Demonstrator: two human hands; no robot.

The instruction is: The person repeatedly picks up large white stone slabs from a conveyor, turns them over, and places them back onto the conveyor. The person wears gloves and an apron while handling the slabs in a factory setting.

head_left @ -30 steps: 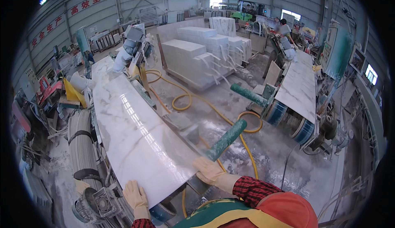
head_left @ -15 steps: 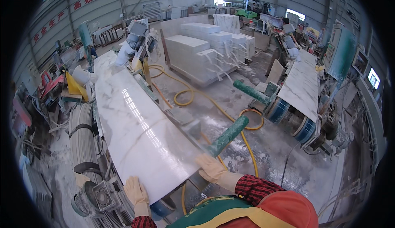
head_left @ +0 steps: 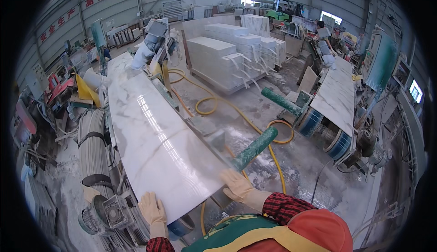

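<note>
A long polished white marble slab with grey veins lies on a conveyor and runs away from me. My left hand, in a pale work glove, grips the slab's near edge at its left corner. My right hand, gloved too, holds the near right corner. A green roller arm sticks out just beyond my right hand. At the slab's far end stands a grey machine head.
A grey motor and ribbed rollers sit left of the slab. Yellow hoses snake over the wet floor. Stacked white stone blocks stand behind. A second slab lies on a line at right, with a person beyond it.
The slab's near end has come closer to me, and both hands have shifted slightly along its near edge while keeping their hold.
</note>
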